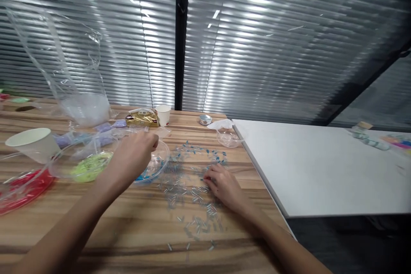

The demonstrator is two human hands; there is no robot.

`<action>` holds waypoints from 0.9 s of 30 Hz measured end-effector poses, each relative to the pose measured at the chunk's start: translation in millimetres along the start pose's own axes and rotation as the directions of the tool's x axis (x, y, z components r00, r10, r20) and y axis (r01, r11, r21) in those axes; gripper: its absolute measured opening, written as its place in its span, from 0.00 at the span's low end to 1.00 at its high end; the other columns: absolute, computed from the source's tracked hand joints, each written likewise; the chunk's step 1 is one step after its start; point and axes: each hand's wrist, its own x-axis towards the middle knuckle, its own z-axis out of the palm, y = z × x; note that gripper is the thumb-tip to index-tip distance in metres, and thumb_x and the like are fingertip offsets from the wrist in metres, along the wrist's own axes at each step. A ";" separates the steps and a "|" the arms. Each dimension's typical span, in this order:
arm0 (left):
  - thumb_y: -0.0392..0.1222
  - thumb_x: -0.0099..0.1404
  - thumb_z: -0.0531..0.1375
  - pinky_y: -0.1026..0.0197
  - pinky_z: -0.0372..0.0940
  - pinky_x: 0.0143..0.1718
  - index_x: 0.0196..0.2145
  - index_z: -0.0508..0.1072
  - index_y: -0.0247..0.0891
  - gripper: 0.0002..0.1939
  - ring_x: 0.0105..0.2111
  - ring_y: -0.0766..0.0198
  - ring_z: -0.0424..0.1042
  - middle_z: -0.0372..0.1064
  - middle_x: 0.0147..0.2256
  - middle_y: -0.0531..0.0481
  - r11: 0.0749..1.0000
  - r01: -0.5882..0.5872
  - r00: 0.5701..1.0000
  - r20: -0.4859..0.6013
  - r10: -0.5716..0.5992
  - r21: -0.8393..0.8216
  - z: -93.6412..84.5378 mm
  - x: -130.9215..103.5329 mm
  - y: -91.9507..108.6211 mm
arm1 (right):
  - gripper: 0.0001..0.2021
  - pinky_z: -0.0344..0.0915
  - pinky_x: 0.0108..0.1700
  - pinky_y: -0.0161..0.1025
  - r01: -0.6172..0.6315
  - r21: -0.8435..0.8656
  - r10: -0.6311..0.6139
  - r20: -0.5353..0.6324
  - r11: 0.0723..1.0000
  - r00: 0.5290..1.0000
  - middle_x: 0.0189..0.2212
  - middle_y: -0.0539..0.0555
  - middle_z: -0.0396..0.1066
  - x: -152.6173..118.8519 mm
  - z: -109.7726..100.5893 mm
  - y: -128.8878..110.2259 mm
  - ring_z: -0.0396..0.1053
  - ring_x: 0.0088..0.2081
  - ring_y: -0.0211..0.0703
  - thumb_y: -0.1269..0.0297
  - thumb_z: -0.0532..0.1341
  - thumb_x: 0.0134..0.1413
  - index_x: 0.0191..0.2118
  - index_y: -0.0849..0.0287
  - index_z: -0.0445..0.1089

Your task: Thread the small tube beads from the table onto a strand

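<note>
Above a clear plastic bowl with blue pieces in it is my left hand, its fingers curled together. Whatever those fingers hold, if anything, is hidden. My right hand rests low over the wooden table, thumb and fingers pressed together among scattered small pieces. What it pinches is too small to make out. Clear, tube-like pieces lie loose in front of and beside the right hand. Several small blue pieces are spread just beyond its fingers.
To the left stand a bowl of yellow-green pieces, a container of red pieces and a paper cup. Behind are a large clear bag, a gold packet, another cup and a clear bowl. A white table adjoins on the right.
</note>
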 end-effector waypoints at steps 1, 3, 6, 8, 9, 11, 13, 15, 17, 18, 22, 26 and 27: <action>0.27 0.58 0.52 0.61 0.53 0.27 0.27 0.71 0.35 0.10 0.29 0.55 0.68 0.68 0.27 0.44 0.998 0.018 0.997 0.069 -0.022 0.058 1.9 -0.1 -2.2 | 0.05 0.60 0.41 0.37 0.004 -0.001 -0.004 -0.006 1.000 1.000 0.32 0.54 0.67 -0.3 0.4 0.4 0.63 0.39 0.42 0.73 0.59 0.58 0.33 0.62 0.71; 0.26 0.57 0.53 0.61 0.54 0.26 0.27 0.72 0.33 0.09 0.31 0.54 0.69 0.69 0.29 0.43 0.993 0.022 0.985 0.165 -0.042 0.120 6.2 -0.4 0.7 | 0.05 0.60 0.41 0.37 0.014 -0.003 -0.014 -0.010 1.000 1.000 0.32 0.54 0.66 -0.9 1.1 1.0 0.63 0.39 0.42 0.73 0.58 0.58 0.33 0.62 0.71; 0.27 0.59 0.54 0.61 0.57 0.30 0.30 0.72 0.32 0.08 0.35 0.52 0.70 0.70 0.32 0.41 0.997 -0.003 0.988 0.152 -0.009 0.084 12.4 -1.7 19.5 | 0.05 0.59 0.39 0.36 0.029 0.009 -0.029 -0.040 1.000 0.999 0.32 0.54 0.66 -1.2 2.1 1.2 0.62 0.37 0.42 0.75 0.58 0.58 0.32 0.62 0.70; 0.29 0.63 0.52 0.59 0.59 0.32 0.33 0.72 0.33 0.09 0.36 0.53 0.70 0.69 0.34 0.42 0.996 -0.089 0.995 0.035 0.089 -0.009 18.8 -4.3 37.1 | 0.06 0.59 0.38 0.36 0.066 0.045 -0.061 -0.108 0.997 0.992 0.32 0.54 0.66 -0.8 1.9 0.0 0.62 0.36 0.41 0.75 0.57 0.58 0.32 0.63 0.68; 0.31 0.65 0.51 0.59 0.60 0.33 0.33 0.72 0.33 0.10 0.36 0.54 0.69 0.69 0.34 0.43 0.985 -0.153 0.988 -0.022 0.152 -0.073 23.2 -6.4 46.3 | 0.06 0.59 0.38 0.36 0.099 0.076 -0.086 -0.154 0.992 0.984 0.32 0.54 0.66 -0.5 1.5 -1.1 0.61 0.36 0.41 0.75 0.55 0.59 0.33 0.63 0.68; 0.33 0.67 0.52 0.60 0.61 0.34 0.35 0.71 0.35 0.09 0.36 0.56 0.69 0.69 0.35 0.44 0.940 -0.290 0.957 -0.081 0.279 -0.181 34.3 -11.9 63.0 | 0.06 0.59 0.39 0.36 0.191 0.149 -0.149 -0.252 0.970 0.956 0.33 0.54 0.65 0.1 0.3 -4.1 0.61 0.37 0.40 0.75 0.53 0.61 0.34 0.62 0.66; 0.32 0.67 0.53 0.61 0.62 0.34 0.38 0.71 0.36 0.08 0.37 0.57 0.69 0.69 0.36 0.45 0.894 -0.381 0.925 -0.098 0.368 -0.235 46.3 -17.5 75.2 | 0.07 0.59 0.40 0.36 0.272 0.202 -0.194 -0.336 0.941 0.922 0.33 0.54 0.65 0.4 -1.0 -7.4 0.61 0.37 0.39 0.73 0.52 0.62 0.36 0.62 0.66; 0.33 0.67 0.52 0.60 0.64 0.37 0.39 0.71 0.35 0.08 0.37 0.58 0.69 0.70 0.36 0.45 0.848 -0.433 0.901 -0.128 0.414 -0.305 56.0 -21.5 81.7 | 0.06 0.60 0.40 0.36 0.307 0.219 -0.207 -0.387 0.926 0.899 0.34 0.54 0.65 0.2 -2.0 -10.1 0.62 0.37 0.39 0.73 0.52 0.62 0.37 0.61 0.66; 0.34 0.68 0.51 0.60 0.64 0.38 0.38 0.71 0.35 0.09 0.37 0.59 0.70 0.70 0.36 0.45 0.818 -0.433 0.901 -0.166 0.401 -0.378 61.5 -23.0 83.2 | 0.07 0.61 0.40 0.36 0.315 0.215 -0.205 -0.416 0.924 0.886 0.34 0.55 0.65 -0.2 -3.1 -11.8 0.62 0.37 0.39 0.73 0.52 0.62 0.38 0.61 0.66; 0.35 0.69 0.51 0.60 0.64 0.39 0.38 0.71 0.35 0.09 0.36 0.59 0.70 0.71 0.36 0.45 0.809 -0.422 0.907 -0.180 0.381 -0.411 62.7 -22.9 82.8 | 0.07 0.61 0.40 0.36 0.316 0.210 -0.204 -0.429 0.925 0.880 0.33 0.55 0.65 -0.3 -3.7 -12.4 0.62 0.37 0.39 0.73 0.51 0.62 0.38 0.61 0.67; 0.40 0.70 0.52 0.62 0.63 0.35 0.34 0.72 0.34 0.12 0.32 0.61 0.71 0.71 0.31 0.46 0.784 -0.368 0.929 -0.170 0.327 -0.500 63.3 -20.9 81.1 | 0.07 0.61 0.39 0.36 0.336 0.179 -0.213 -0.489 0.925 0.846 0.32 0.55 0.65 -0.5 -6.5 -13.9 0.63 0.36 0.39 0.73 0.52 0.62 0.38 0.61 0.67; 0.41 0.69 0.54 0.64 0.59 0.29 0.29 0.71 0.34 0.13 0.28 0.63 0.69 0.71 0.28 0.48 0.789 -0.324 0.945 -0.136 0.298 -0.522 62.9 -19.6 82.2 | 0.08 0.62 0.38 0.36 0.329 0.168 -0.207 -0.500 0.929 0.841 0.32 0.55 0.66 -1.2 -6.9 -15.5 0.63 0.35 0.39 0.72 0.52 0.62 0.37 0.61 0.68; 0.41 0.69 0.54 0.64 0.59 0.29 0.29 0.71 0.34 0.12 0.28 0.63 0.69 0.71 0.28 0.48 0.788 -0.321 0.946 -0.134 0.296 -0.525 61.7 -18.7 81.6 | 0.08 0.62 0.37 0.36 0.325 0.170 -0.205 -0.494 0.930 0.845 0.32 0.55 0.66 -1.5 -6.6 -15.8 0.63 0.35 0.39 0.71 0.52 0.63 0.37 0.61 0.68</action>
